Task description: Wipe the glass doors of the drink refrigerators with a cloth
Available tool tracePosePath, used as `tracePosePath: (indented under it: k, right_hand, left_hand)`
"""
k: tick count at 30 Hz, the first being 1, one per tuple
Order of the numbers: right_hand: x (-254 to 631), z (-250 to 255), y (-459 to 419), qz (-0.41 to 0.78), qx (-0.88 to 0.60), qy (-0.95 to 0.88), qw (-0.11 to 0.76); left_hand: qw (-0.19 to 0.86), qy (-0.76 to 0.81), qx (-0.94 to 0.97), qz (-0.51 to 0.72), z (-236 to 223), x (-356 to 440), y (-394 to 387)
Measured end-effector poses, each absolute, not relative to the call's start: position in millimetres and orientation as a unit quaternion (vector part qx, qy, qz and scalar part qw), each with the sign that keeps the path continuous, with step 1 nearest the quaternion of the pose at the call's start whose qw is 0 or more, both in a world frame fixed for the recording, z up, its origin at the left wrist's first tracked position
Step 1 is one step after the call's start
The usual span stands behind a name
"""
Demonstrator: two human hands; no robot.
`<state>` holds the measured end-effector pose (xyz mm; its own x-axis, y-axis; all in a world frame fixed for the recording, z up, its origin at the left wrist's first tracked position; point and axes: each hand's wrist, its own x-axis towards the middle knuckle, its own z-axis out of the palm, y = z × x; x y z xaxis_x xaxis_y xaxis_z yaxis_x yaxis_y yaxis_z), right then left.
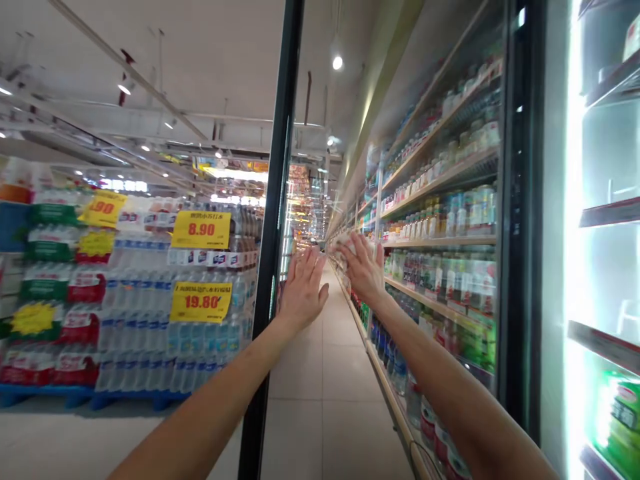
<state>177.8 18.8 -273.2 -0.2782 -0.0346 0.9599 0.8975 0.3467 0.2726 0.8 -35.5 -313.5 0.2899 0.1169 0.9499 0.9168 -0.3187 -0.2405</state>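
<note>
An open glass fridge door [320, 347] with a black frame stands before me. My left hand [303, 287] lies flat against the glass near the frame, fingers stretched out, with nothing seen in it. To its right, my right hand [364, 270] presses a whitish cloth [342, 241] to the pane. Most of the cloth is hidden under the fingers and palm. Faint marks show on the glass above the hands.
At right is the lit fridge interior [607, 267] with shelves and green packs [620, 410]. Shelves of bottled drinks [450, 213] show through or mirrored in the glass. Left stand stacked bottle packs [135, 300] on blue pallets [75, 398] with yellow price signs [201, 230].
</note>
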Motion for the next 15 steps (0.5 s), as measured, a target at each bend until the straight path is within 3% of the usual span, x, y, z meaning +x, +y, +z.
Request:
tracePosePath:
  k: [5,11,15]
  right_hand:
    - [230.3,-261.4,26.2,-0.419,-0.429,-0.501,0.624]
    - [270.4,-281.1,26.6,-0.459,-0.408,-0.601,0.512]
    - [320.6,-282.1,33.2,-0.379,-0.492,-0.457,0.637]
  left_hand:
    - [0.446,-0.379,-0.677,-0.448,-301.2,27.7,-17.5]
    - [0.467,-0.374,-0.668,-0.443,-303.3,39.6,0.3]
    - [0.477,-0.361,-0.667,-0.444,-306.1,36.4,6.5]
